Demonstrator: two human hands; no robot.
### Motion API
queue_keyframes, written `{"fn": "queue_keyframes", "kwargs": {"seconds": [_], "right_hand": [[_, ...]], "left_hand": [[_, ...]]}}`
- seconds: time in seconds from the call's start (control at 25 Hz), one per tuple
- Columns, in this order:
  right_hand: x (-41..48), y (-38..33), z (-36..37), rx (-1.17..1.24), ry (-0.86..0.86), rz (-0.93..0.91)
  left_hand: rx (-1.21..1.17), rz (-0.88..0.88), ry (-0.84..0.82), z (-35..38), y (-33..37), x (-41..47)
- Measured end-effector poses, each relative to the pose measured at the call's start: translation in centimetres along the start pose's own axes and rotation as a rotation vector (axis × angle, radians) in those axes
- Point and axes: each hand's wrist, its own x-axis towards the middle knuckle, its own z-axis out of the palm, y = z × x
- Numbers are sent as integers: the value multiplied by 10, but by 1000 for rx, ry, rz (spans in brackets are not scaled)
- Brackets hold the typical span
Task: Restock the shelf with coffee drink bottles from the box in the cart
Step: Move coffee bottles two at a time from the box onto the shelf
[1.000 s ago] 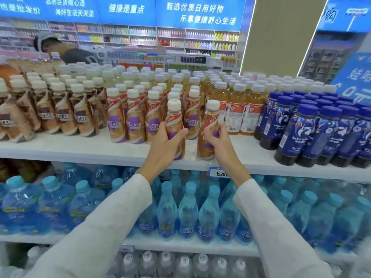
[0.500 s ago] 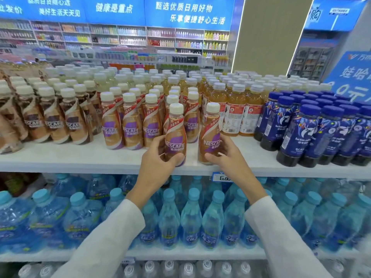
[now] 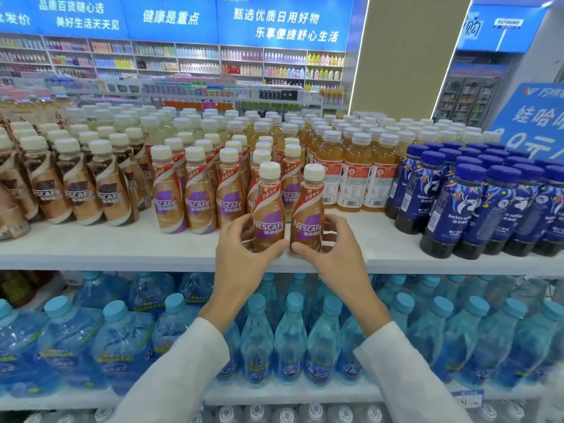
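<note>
My left hand (image 3: 241, 248) and right hand (image 3: 332, 248) each grip a bottle (image 3: 268, 221) upright at the shelf (image 3: 122, 248) edge, labels outward for display.

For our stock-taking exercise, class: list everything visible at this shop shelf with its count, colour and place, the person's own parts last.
left front bottle: one, tan with purple label, top shelf front edge
right front bottle: one, same colours, beside it
purple-label Nescafe bottles: many, tan, behind and left
brown-label Nescafe bottles: many, brown, top shelf left
tea bottles: many, amber, top shelf middle
luckin coffee bottles: many, dark blue, top shelf right
top shelf: one, white, under all these
water bottles: many, light blue, shelf below
banners: several, blue, overhead at back
left hand: one, grips left front bottle
right hand: one, grips right front bottle
sleeves: two, white, lower foreground
</note>
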Motion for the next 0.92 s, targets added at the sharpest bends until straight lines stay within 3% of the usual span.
{"fn": "queue_keyframes", "kwargs": {"seconds": [0.92], "right_hand": [[48,3,46,-53,53,-8]], "left_hand": [[-58,-93,180,-103,-24,1]]}}
